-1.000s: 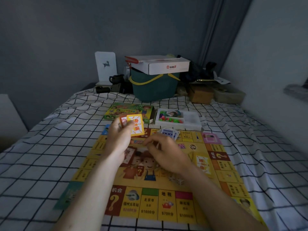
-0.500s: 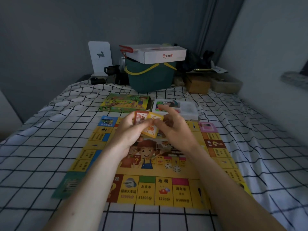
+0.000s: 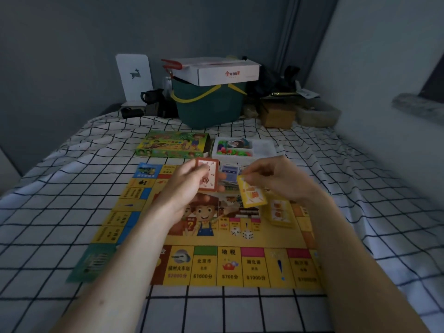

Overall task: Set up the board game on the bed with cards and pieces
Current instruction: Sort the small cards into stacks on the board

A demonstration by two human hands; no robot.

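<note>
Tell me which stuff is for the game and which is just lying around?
For the game: yellow game board; red-backed cards in the left hand; yellow card in the right hand; yellow card stack; white dice; white tray of coloured pieces; green game box.

Lying about: green bucket; white carton; brown box.

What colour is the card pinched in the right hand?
Yellow, with orange print: the small yellow card held by the right hand, seen in the head view.

Glossy card board (image 3: 211, 265); cloth bedsheet (image 3: 72, 188) (matt, checked); white cardboard box (image 3: 223, 72).
</note>
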